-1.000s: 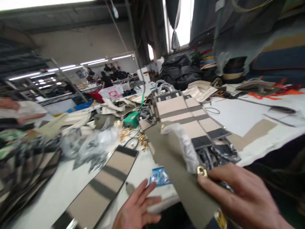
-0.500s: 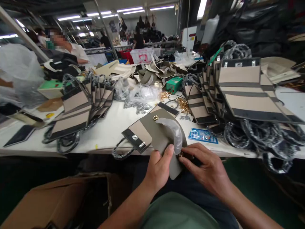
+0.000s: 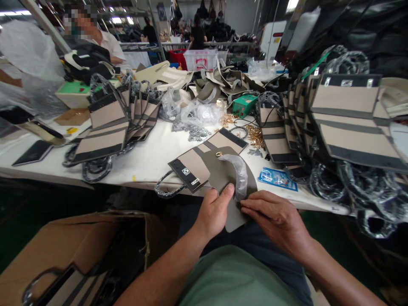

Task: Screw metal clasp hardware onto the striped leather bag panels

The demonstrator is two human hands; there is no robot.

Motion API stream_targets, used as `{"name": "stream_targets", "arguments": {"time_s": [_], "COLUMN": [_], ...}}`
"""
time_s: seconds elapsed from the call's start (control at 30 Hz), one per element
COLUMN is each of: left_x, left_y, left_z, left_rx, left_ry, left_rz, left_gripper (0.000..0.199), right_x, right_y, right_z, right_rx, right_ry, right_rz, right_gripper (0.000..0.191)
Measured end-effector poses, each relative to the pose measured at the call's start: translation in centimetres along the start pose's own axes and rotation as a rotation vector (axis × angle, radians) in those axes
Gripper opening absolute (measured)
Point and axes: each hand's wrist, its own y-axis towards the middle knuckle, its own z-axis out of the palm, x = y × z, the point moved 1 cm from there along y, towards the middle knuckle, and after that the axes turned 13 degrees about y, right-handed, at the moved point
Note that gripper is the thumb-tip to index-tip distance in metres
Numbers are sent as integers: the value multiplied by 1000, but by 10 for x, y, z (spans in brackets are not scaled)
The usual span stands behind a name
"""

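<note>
Nearby, blue packet point(image 3: 278, 179), green box point(image 3: 245, 106), olive piece point(image 3: 219, 172) overlapping striped panel point(image 3: 191, 166)

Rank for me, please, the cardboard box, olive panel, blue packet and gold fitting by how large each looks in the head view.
1. Cardboard box, though cut off by the frame
2. Olive panel
3. Blue packet
4. Gold fitting

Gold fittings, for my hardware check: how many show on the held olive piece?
1: a gold fitting at the far end of the plastic-wrapped strap on the olive piece. Another may be hidden by the right hand.
</note>
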Motion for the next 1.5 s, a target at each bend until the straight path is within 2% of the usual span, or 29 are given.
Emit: {"name": "stream_targets", "arguments": {"time_s": [0.2,0.27,0.4,0.5,0.57,0.67,0.73,0.77,0.9,0.97,1.03,1.13,1.27,1.37,1.5], "left_x": [0,1,-2,-15,-24,-30,-28,-26,-22,-23,-27,-31,-30,-26,-20], "left_y": [3,2,-1,-2,1,11,16,18,12,5,-2,-11,-14,-12,-7], "left_z": [14,18,24,25,25,23,22,23,25,25,24,22,18,15,12], "left_rx": [115,135,162,296,338,209,137,132,184,180,158,144,135,123,154], "left_ry": [24,-4,-100,-261,-426,-548,-516,-477,-185,-5,127,246,267,233,204], "left_rz": [-4,-6,-25,-43,-71,-142,-139,-114,78,188,270,328,358,332,292], "left_gripper": [40,38,34,34,40,46,44,42,34,33,32,32,31,31,29], "right_x": [7,9,5,-2,-4,-1,5,9,19,18,14,7,2,-1,-6], "right_y": [-2,-3,-11,-22,-29,-37,-39,-38,-16,2,19,32,30,26,25], "right_z": [-26,-31,-34,-32,-30,-29,-32,-34,-45,-46,-41,-31,-21,-21,-29], "right_rx": [246,290,205,139,154,244,267,227,-138,-232,-245,-255,-252,-261,-134], "right_ry": [-137,-164,-223,-258,-255,-205,-144,-121,-130,-123,-98,-107,-195,-150,-47], "right_rz": [-121,-146,-175,-238,-275,-244,-186,-162,-114,-51,32,101,33,-18,-59], "right_gripper": [27,28,26,28,29,23,18,17,19,15,11,15,8,17,23]}}
